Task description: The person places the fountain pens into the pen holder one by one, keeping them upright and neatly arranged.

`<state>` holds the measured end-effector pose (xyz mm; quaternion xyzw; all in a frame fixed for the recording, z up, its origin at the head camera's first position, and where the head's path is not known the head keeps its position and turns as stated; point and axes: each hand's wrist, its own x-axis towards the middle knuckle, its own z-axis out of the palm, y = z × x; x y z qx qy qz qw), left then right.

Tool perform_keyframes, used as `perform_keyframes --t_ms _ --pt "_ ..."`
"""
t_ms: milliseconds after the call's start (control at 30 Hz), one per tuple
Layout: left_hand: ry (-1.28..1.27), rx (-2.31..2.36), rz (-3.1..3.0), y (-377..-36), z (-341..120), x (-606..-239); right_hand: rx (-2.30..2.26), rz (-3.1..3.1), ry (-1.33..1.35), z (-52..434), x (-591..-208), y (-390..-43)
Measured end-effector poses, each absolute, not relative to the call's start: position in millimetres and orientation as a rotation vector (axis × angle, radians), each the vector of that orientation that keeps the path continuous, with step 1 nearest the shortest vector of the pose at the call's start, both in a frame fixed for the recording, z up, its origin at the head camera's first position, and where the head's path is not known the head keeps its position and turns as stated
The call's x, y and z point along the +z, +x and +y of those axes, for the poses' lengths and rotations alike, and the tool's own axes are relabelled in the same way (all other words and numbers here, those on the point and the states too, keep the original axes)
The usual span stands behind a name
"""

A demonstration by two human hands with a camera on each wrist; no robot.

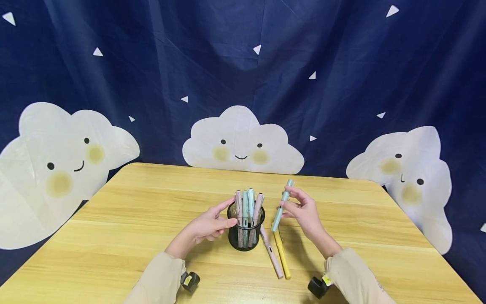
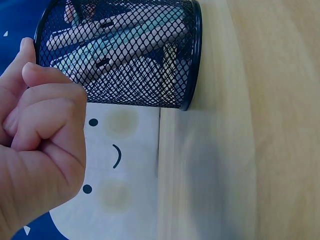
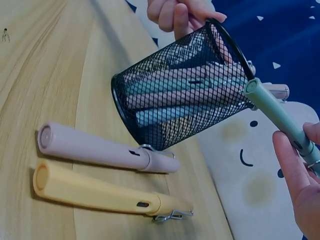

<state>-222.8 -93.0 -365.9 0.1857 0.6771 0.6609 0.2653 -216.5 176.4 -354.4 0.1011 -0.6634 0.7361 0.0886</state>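
The left hand (image 1: 208, 223) grips the cup (image 1: 232, 240) by its rim, just below the head frame's centre; apart from it, the right hand (image 1: 302, 211) pinches a green pen (image 1: 277, 219) right of the cup, long axis steep, lower end slanting left beside the rim. Counted: one cup, four pens (image 1: 244, 207) visible inside, one pink pen (image 1: 271, 256) and one yellow pen (image 1: 282, 256) lying lower.

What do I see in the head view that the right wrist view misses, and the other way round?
Only the head view: the beige sleeves and black wrist cameras. Only the right wrist view: a small dark mark on the tabletop, too tiny to identify. Both: left hand, right hand holding a green pen, black mesh cup with pens, loose pink pen and yellow pen.
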Motion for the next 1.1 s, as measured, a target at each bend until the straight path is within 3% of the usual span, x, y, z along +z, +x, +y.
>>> perform_keyframes --t_ms 1100 --pt "0.494 1.787 1.828 -223.2 -92.6 -366.4 2.263 -1.767 0.384 159.7 -349.2 -219.6"
